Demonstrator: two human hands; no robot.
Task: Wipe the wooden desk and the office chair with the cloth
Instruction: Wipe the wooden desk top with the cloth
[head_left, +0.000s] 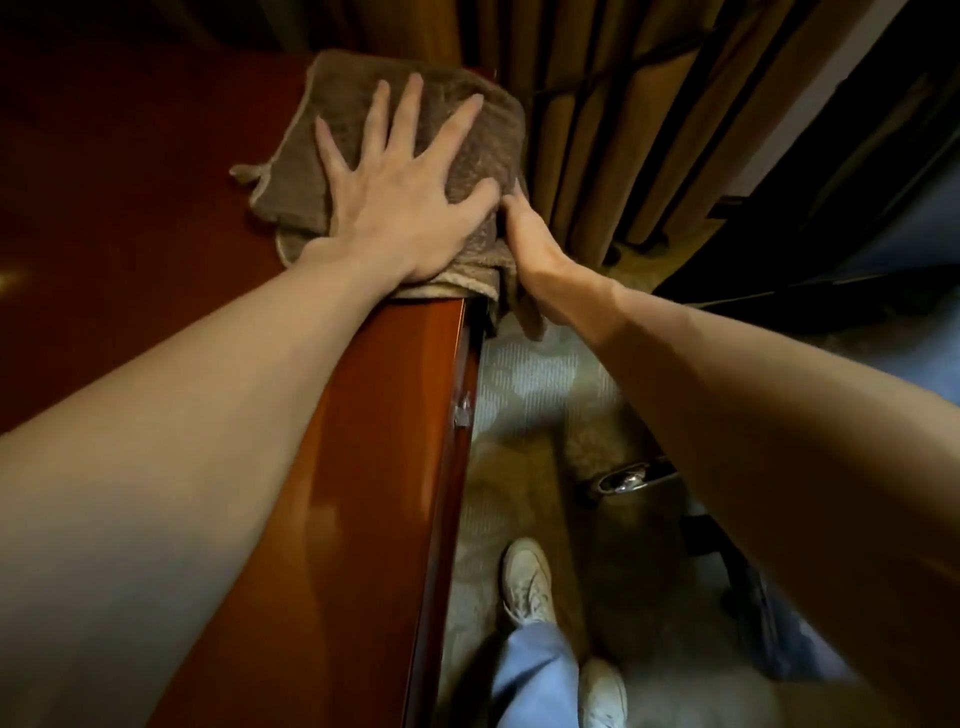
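A brown cloth (467, 130) lies spread on the far corner of the wooden desk (363, 467), one fold hanging over the edge, pressed flat by the left hand (405, 208) with fingers straight and splayed; the right hand (532, 244) touches the hanging fold, its grasp impossible to tell, beside tan curtains (597, 130) above patterned carpet (519, 395)

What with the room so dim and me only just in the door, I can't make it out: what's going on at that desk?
A person is wiping the wooden desk with a brown cloth. The left hand lies flat on the cloth, fingers spread, pressing it onto the desk's far corner beside the curtain. The right hand is against the part of the cloth that hangs over the desk's side edge; whether it grips it is hidden.
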